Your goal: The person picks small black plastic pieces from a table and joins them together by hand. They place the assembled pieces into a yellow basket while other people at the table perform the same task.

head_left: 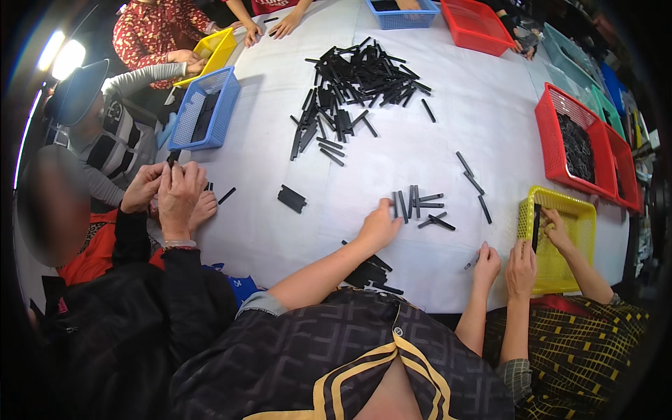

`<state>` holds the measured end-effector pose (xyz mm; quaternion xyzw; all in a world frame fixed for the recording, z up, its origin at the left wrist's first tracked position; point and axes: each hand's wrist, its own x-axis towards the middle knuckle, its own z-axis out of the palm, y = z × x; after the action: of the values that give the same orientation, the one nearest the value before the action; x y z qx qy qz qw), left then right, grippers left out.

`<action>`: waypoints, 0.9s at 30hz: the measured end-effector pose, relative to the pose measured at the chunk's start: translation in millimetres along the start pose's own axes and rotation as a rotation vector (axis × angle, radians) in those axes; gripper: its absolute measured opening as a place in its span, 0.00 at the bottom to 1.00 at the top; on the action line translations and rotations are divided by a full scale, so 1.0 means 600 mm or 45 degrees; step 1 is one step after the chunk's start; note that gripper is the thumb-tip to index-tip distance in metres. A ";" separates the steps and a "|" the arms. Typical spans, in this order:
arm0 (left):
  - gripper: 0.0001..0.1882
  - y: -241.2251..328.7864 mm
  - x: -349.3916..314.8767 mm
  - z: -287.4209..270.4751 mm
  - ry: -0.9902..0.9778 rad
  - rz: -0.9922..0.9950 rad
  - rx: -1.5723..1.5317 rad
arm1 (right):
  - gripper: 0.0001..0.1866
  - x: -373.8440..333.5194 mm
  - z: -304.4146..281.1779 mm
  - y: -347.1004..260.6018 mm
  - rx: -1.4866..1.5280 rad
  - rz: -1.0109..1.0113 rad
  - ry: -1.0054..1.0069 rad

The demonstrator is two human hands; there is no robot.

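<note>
My left hand (380,225) reaches forward over the white table, its fingers curled in at the left end of a small group of short black bars (418,203). The fingertips are beside the leftmost bar (395,203); whether they grip anything is hidden. Near the table's front edge, my right hand (486,266) is closed in a pinch. Small shiny bits (470,264) show beside its fingers, too small to name. Close to my body lie flat black pieces and bars (367,273), partly covered by my left forearm.
A large heap of black bars (364,73) lies further back. One flat black piece (292,199) sits left of centre. Co-workers' hands (178,192) work at left and at a yellow basket (593,231) at right. Blue (227,105) and red baskets (549,133) stand along the edges.
</note>
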<state>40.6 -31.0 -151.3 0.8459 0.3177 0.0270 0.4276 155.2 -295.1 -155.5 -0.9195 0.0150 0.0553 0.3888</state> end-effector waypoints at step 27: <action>0.09 -0.114 0.116 -0.187 0.284 0.238 0.494 | 0.12 -0.139 0.039 -0.101 0.586 -0.124 -0.138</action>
<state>25.4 116.4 -146.7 0.9296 0.2827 0.0981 0.2151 74.8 -237.5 -118.9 -0.8019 -0.0380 0.0811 0.5907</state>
